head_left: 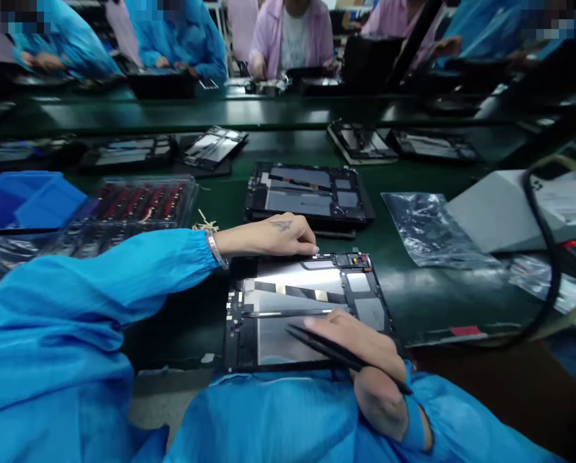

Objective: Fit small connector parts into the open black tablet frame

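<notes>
An opened tablet [278,337], its battery and inner parts showing, lies before me at the bench edge. My left hand [290,236] reaches to its far edge with the fingers closed and pressed together there; what they pinch, if anything, is too small to make out. Black tweezers [336,350] rest in my right hand [365,341], which is closed round them over the lower right of the tablet. Their tips point left, above the battery. Just beyond my left hand lies a stack of similar opened tablets [307,193].
To the left stand a blue bin [42,199] and a clear tray [186,193] of small red-and-black parts. On the right are a clear plastic bag [423,225], a white box [500,206] and a looping black cable [548,257]. Several co-workers sit across the green bench [148,112].
</notes>
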{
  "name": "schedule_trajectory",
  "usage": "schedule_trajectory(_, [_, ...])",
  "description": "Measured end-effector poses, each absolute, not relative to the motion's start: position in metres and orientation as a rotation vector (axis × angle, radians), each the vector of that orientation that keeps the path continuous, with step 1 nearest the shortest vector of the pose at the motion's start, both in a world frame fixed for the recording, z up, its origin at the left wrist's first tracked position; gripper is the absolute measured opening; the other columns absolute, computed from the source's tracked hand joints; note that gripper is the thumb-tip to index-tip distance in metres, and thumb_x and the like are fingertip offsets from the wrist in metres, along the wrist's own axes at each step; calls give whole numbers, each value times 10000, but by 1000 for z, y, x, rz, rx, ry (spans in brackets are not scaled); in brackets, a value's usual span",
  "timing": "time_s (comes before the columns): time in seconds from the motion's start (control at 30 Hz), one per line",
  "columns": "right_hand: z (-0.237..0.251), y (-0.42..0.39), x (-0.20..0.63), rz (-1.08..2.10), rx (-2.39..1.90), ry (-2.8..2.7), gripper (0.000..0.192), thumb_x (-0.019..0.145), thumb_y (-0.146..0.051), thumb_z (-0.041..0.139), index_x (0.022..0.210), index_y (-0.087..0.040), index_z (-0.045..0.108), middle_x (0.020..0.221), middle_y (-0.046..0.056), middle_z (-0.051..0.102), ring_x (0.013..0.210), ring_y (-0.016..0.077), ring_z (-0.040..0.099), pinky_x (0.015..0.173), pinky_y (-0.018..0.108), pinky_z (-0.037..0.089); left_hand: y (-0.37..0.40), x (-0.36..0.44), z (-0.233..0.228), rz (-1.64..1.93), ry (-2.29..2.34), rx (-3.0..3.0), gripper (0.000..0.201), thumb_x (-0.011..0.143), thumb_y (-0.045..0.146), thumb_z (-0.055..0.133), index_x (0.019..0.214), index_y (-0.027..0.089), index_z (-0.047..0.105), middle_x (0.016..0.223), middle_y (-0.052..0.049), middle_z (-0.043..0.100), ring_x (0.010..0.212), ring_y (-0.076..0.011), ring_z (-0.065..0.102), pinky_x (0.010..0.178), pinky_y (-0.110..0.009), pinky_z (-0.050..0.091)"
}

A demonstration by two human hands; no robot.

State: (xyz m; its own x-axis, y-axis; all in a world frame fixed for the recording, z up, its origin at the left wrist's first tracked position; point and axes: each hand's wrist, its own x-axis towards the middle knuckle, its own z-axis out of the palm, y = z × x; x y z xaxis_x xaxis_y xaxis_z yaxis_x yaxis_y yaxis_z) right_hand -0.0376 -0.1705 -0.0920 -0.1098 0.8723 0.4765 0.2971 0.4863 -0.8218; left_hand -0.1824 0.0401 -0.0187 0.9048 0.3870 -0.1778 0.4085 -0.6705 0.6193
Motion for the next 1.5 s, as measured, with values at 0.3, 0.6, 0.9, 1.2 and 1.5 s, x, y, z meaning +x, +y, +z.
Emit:
schedule_trajectory(0.3, [-81,-168,-49,545,-996,-1685,417,971,-366,620,1387,-346,639,1086,64,696,989,226,692,805,357,631,34,-199,-15,121,501,2299,369,944,412,622,1138,134,768,997,-82,758,826,-148,656,673,-212,436])
schedule_trajectory(0.6, [-86,-161,-55,453,-967,-1705,442,1011,-249,542,1445,-322,574,1072,38,736,998,188,711,885,352,620,31,-202,0,131,504,2296,414,914,359,602,1197,86,731,995,-85,753,822,-146,628,702,-217,427])
schedule_trajectory(0.9, [-69,-167,-20,1,-740,-2357,448,940,-239,671,1384,-273,627,1305,99,718,1237,263,682,1053,458,590,26,-210,6,261,552,1930,359,815,286,716,1151,163,755,930,-32,741,752,-119,616,663,-200,428])
schedule_trajectory(1.2, [-33,-145,24,47,-969,-1860,173,908,-365,696,1060,-334,773,1128,23,787,1071,274,756,1058,539,575,17,-221,18,591,523,1739,251,801,221,746,1033,127,732,943,-55,764,712,-112,672,640,-187,509])
schedule_trajectory(1.5, [-3,-138,-3,410,-967,-1010,161,843,-240,766,1002,-261,764,1132,-6,760,1185,207,680,1174,427,466,-41,-238,27,917,468,1856,255,935,368,702,888,162,558,636,-1,692,515,-104,647,489,-159,516])
